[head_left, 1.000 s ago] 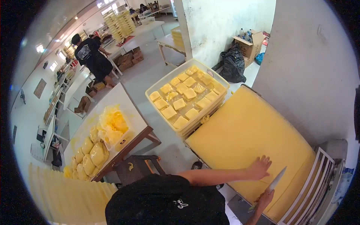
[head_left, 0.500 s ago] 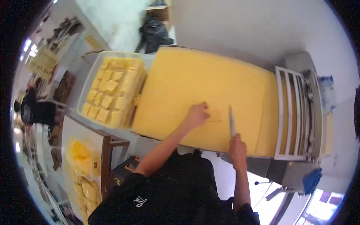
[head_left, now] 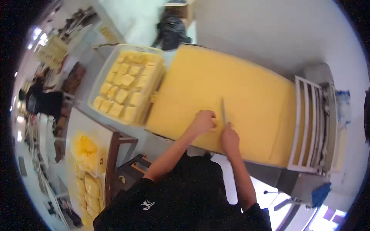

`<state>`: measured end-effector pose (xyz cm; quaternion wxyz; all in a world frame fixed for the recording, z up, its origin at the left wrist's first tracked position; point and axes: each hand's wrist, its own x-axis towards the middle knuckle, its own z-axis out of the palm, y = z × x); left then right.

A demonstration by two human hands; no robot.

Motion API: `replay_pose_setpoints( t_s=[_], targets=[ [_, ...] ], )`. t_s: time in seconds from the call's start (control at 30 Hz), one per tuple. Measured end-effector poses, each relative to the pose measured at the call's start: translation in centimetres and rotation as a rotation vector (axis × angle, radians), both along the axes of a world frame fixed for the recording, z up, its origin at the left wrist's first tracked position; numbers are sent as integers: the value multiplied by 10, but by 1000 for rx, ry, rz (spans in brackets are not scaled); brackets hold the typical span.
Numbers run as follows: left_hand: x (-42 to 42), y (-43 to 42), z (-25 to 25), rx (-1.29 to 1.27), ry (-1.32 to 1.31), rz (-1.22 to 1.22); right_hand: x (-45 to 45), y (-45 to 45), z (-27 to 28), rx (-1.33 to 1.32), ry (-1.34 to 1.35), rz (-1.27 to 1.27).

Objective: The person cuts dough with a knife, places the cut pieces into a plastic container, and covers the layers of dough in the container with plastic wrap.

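A broad yellow sheet of dough (head_left: 231, 84) covers the work surface in front of me. My right hand (head_left: 230, 141) is closed round the handle of a knife (head_left: 223, 109), whose blade points away from me over the sheet. Just left of the knife, my left hand (head_left: 203, 122) rests low over the sheet with its fingers curled. Whatever those fingers may hold is hidden.
To the left stands a clear plastic bin (head_left: 94, 90) of yellow blocks (head_left: 127, 80). A side table (head_left: 79, 123) bears a smaller container (head_left: 101, 161) and bagged pale dough (head_left: 92, 188). A slatted metal machine (head_left: 296, 134) borders the right end. Another person (head_left: 44, 102) stands far left.
My right hand has brought the knife leftward, close beside my left hand. My left hand has shifted slightly toward me on the sheet. The camera view has turned a little.
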<state>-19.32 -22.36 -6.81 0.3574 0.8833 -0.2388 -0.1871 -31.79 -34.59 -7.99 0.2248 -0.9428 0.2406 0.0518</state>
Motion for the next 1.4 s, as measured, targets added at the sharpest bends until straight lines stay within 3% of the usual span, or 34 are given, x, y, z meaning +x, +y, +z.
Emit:
replay_pose_setpoints(
  t_s=[0.1, 0.2, 0.23, 0.27, 0.37, 0.43, 0.47, 0.5, 0.57, 0.6, 0.67, 0.7, 0.73, 0.77, 0.8, 0.83, 0.9, 1.07, 1.13, 1.2, 1.23, 1.27, 1.3, 1.37, 1.4],
  targets=[
    [44, 50, 46, -234, -136, -232, 8, -4, 6, 14, 28, -63],
    [119, 121, 106, -400, -62, 82, 4, -5, 15, 37, -2, -38],
    [143, 146, 120, -171, -302, 198, 4, -6, 14, 37, -8, -28],
    [180, 168, 116, -87, -269, 356, 5, -5, 13, 40, -22, -28],
    [252, 211, 71, 39, -296, 401, 2, -10, 7, 40, -59, -34],
    [274, 216, 51, 451, -338, 358, -3, -20, -5, 86, -127, 9],
    [266, 205, 64, 443, -348, 346, -4, -21, -1, 109, -158, 24],
    [253, 193, 72, 554, -576, 421, -4, -22, 1, 105, -160, 4],
    [220, 156, 77, 749, -1020, 543, -11, -23, 1, 470, -265, -249],
    [205, 132, 77, 730, -1001, 503, -19, -24, 4, 642, -313, -386],
    [174, 75, 71, 175, -912, 272, -29, -27, 4, 631, -364, -477],
    [144, 44, 52, -16, -764, 156, -31, -32, 3, 641, -438, -513],
    [113, 10, 29, -228, -795, -14, -33, -37, 3, 622, -440, -532],
    [81, -22, 10, -88, -545, -220, -35, -40, 2, 666, -442, -553],
    [47, -46, -5, -195, -595, -378, -34, -42, 1, 716, -446, -567],
    [16, -65, 1, -186, -467, -436, -34, -44, 1, 771, -450, -576],
    [-15, -82, 0, 38, -468, -462, -38, -46, 0, 756, -459, -605],
    [13, -68, -29, 59, -198, -404, -39, -45, -21, 842, -569, -606],
    [43, -67, -19, -47, -14, -468, -40, -45, -24, 854, -576, -575],
    [90, -50, 6, -640, 677, -205, -36, -48, -25, 861, -593, -560],
    [126, -36, 22, -387, 142, -245, -33, -47, -22, 864, -599, -544],
    [161, -18, 39, -324, -143, -189, -32, -47, -18, 880, -596, -559],
    [188, 7, 69, -298, -14, -72, -31, -45, -14, 896, -591, -577],
    [262, 74, 72, -507, 76, -122, -33, -44, -15, 909, -592, -591],
    [282, 107, 87, -381, -2, -96, -33, -46, -20, 903, -595, -604]
  ],
)
